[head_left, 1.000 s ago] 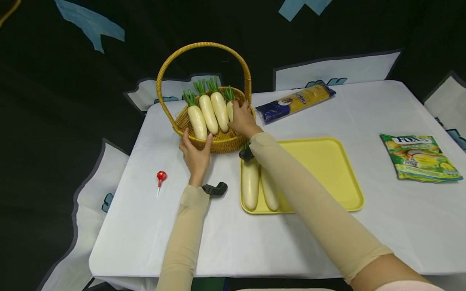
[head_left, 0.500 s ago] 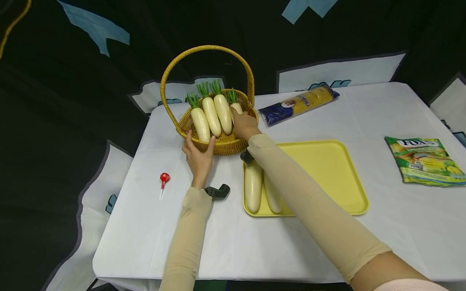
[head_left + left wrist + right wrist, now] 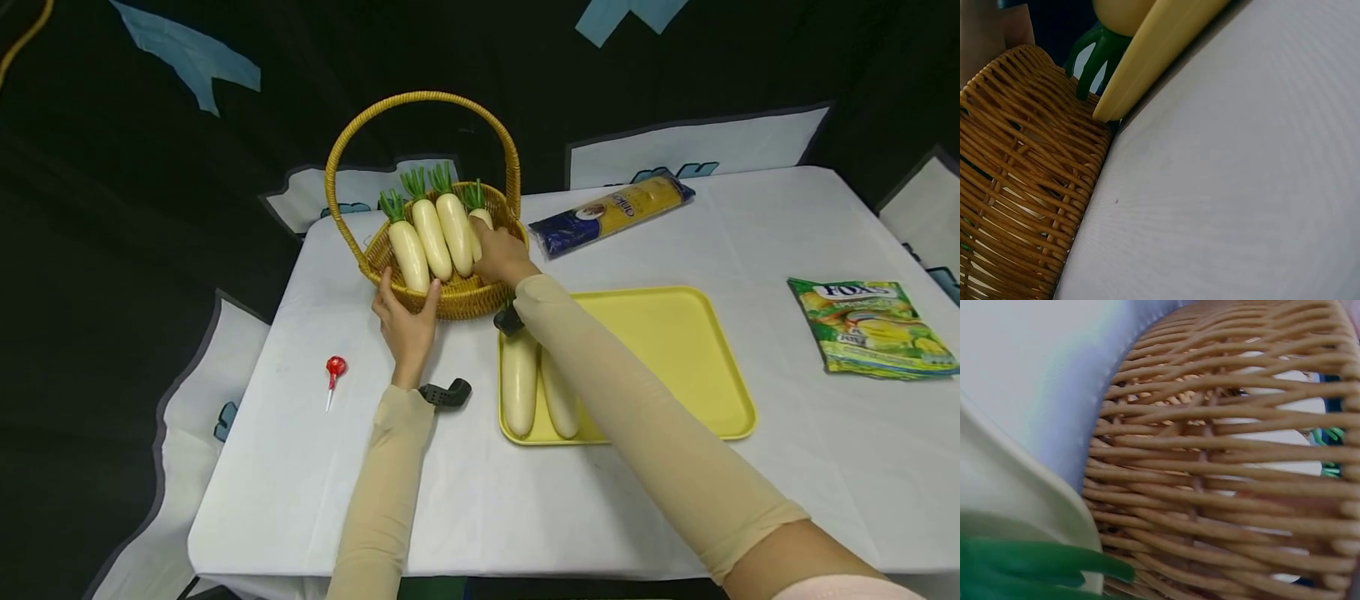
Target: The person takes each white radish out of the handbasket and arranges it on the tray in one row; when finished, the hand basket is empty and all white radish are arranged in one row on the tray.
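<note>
In the head view, a wicker basket (image 3: pixel 468 307) with a tall arched handle holds several white radishes (image 3: pixel 427 237) with green tops, leaning side by side. My right hand (image 3: pixel 504 254) reaches over the basket's right rim and holds the rightmost radish (image 3: pixel 482 218), covering part of it. My left hand (image 3: pixel 407 327) rests against the basket's front left wall, its thumb and index finger spread apart at the rim. Both wrist views show the woven wall, as in the left wrist view of the basket (image 3: pixel 1022 175); the fingers' grip is not visible there.
A yellow tray (image 3: pixel 660 350) with two radishes (image 3: pixel 519 387) lies right of the basket, partly under my right forearm. Behind it lies a blue and yellow pasta pack (image 3: pixel 615 215). A green FOX'S candy bag (image 3: pixel 873 327) is far right; a red lollipop (image 3: pixel 335 367) lies left.
My right hand has settled slightly lower around the rightmost radish, showing more of its top end. The left hand stays at the basket. The whole head view has shifted slightly.
</note>
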`<state>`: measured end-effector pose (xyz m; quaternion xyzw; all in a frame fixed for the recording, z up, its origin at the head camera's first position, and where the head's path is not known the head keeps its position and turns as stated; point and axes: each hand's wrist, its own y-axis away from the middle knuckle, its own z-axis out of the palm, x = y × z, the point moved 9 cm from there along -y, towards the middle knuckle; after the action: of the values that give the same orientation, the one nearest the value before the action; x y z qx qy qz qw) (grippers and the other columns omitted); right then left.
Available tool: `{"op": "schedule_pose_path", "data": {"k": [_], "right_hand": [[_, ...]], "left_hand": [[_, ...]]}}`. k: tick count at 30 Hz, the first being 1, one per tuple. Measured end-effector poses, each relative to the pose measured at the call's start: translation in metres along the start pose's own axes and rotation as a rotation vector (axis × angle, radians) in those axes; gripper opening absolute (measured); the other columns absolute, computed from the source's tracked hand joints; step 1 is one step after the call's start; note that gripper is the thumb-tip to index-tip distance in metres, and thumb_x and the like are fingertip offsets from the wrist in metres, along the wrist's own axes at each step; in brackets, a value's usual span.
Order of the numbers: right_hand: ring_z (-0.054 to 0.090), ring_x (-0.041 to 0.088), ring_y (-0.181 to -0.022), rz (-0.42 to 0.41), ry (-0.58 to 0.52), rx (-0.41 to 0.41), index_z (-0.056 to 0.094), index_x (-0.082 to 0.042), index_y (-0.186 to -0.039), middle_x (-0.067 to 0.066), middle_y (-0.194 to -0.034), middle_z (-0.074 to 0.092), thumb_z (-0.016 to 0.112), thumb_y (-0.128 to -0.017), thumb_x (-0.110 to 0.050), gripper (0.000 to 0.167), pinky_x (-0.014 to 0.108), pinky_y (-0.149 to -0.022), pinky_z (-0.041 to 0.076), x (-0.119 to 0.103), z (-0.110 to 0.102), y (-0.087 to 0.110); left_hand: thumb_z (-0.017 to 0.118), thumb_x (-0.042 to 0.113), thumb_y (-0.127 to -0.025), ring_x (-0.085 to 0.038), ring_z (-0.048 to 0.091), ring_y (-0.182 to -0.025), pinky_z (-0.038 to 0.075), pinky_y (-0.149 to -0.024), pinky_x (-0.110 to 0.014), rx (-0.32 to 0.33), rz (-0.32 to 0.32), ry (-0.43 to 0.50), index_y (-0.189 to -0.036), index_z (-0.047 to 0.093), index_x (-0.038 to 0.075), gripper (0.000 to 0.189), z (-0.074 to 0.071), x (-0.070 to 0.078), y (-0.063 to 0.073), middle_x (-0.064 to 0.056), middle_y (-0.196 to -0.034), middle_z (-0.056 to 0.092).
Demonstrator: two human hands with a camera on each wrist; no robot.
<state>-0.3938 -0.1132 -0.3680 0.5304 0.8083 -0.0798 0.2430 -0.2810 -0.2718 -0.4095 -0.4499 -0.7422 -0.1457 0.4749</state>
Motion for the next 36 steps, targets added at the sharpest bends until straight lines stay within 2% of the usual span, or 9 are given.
{"op": "schedule_pose_path", "data": {"k": [6, 11, 14, 18, 20, 24, 28, 32, 36], "right_hand": [[0.053, 0.028, -0.108, -0.077, -0.189, 0.004, 0.011, -0.025, -0.146, 0.017, -0.131, 0.049, 0.065, -0.080, -0.023, 0.085, 0.039, -0.090, 0.044, 0.000, -0.007, 0.003], [0.044, 0.027, -0.123, -0.112, -0.382, -0.008, 0.012, -0.026, -0.146, 0.009, -0.147, 0.031, 0.065, -0.081, -0.022, 0.084, 0.038, -0.099, 0.039, -0.001, -0.013, 0.007], [0.046, 0.028, -0.120, -0.114, -0.565, -0.052, 0.010, -0.027, -0.146, 0.011, -0.146, 0.030, 0.065, -0.083, -0.020, 0.084, 0.043, -0.095, 0.043, -0.001, -0.018, 0.014], [0.054, 0.032, -0.107, -0.095, -0.827, -0.139, 0.006, -0.028, -0.146, 0.019, -0.134, 0.041, 0.062, -0.085, -0.015, 0.084, 0.050, -0.086, 0.047, -0.002, -0.025, 0.024], [0.055, 0.031, -0.105, -0.097, -0.900, -0.164, 0.005, -0.028, -0.146, 0.021, -0.131, 0.044, 0.061, -0.086, -0.014, 0.084, 0.051, -0.087, 0.046, -0.001, -0.030, 0.028], [0.058, 0.027, -0.104, -0.126, -0.947, -0.187, 0.007, -0.036, -0.144, 0.018, -0.129, 0.049, 0.061, -0.086, -0.018, 0.082, 0.044, -0.084, 0.049, 0.005, -0.032, 0.031], [0.056, 0.023, -0.108, -0.179, -0.947, -0.199, 0.012, -0.047, -0.140, 0.013, -0.131, 0.048, 0.064, -0.084, -0.025, 0.079, 0.039, -0.080, 0.051, 0.011, -0.031, 0.039], [0.052, 0.026, -0.115, -0.190, -0.936, -0.217, 0.013, -0.046, -0.140, 0.013, -0.135, 0.043, 0.064, -0.084, -0.024, 0.078, 0.042, -0.082, 0.051, 0.020, -0.035, 0.067], [0.054, 0.027, -0.112, -0.172, -0.918, -0.215, 0.010, -0.039, -0.142, 0.016, -0.136, 0.041, 0.063, -0.085, -0.020, 0.081, 0.041, -0.078, 0.052, 0.035, -0.037, 0.103]], "left_hand": [[0.052, 0.072, -0.072, -0.045, 0.032, -0.123, 0.025, -0.099, -0.060, -0.007, -0.006, 0.011, -0.142, 0.017, 0.031, 0.088, 0.001, -0.001, 0.001, -0.020, -0.142, 0.018], [0.051, 0.072, -0.072, -0.045, 0.034, -0.122, 0.025, -0.099, -0.060, -0.003, 0.000, 0.010, -0.142, 0.017, 0.030, 0.088, 0.000, -0.001, 0.000, -0.020, -0.142, 0.018], [0.052, 0.071, -0.073, -0.045, 0.035, -0.121, 0.026, -0.098, -0.059, 0.002, 0.007, 0.009, -0.142, 0.018, 0.030, 0.088, 0.001, -0.001, 0.000, -0.021, -0.141, 0.019], [0.052, 0.071, -0.073, -0.045, 0.037, -0.119, 0.028, -0.097, -0.059, 0.010, 0.013, 0.004, -0.142, 0.018, 0.029, 0.088, 0.001, -0.001, -0.001, -0.021, -0.140, 0.021], [0.052, 0.072, -0.072, -0.045, 0.037, -0.119, 0.029, -0.097, -0.058, 0.011, 0.012, 0.003, -0.142, 0.018, 0.029, 0.088, 0.001, -0.002, -0.001, -0.021, -0.140, 0.021], [0.051, 0.072, -0.072, -0.045, 0.036, -0.120, 0.028, -0.098, -0.058, 0.012, 0.008, 0.004, -0.142, 0.018, 0.030, 0.088, -0.001, -0.003, -0.001, -0.021, -0.141, 0.020], [0.052, 0.071, -0.072, -0.044, 0.035, -0.122, 0.026, -0.099, -0.059, 0.009, 0.012, 0.007, -0.142, 0.017, 0.030, 0.088, -0.002, -0.004, -0.001, -0.020, -0.142, 0.018], [0.052, 0.071, -0.073, -0.044, 0.036, -0.121, 0.026, -0.099, -0.059, 0.006, 0.015, 0.007, -0.143, 0.017, 0.030, 0.088, -0.001, -0.004, -0.001, -0.020, -0.141, 0.019], [0.052, 0.071, -0.073, -0.044, 0.036, -0.120, 0.026, -0.098, -0.058, -0.003, 0.015, 0.011, -0.142, 0.016, 0.030, 0.088, 0.002, -0.001, -0.001, -0.020, -0.141, 0.019]]}}
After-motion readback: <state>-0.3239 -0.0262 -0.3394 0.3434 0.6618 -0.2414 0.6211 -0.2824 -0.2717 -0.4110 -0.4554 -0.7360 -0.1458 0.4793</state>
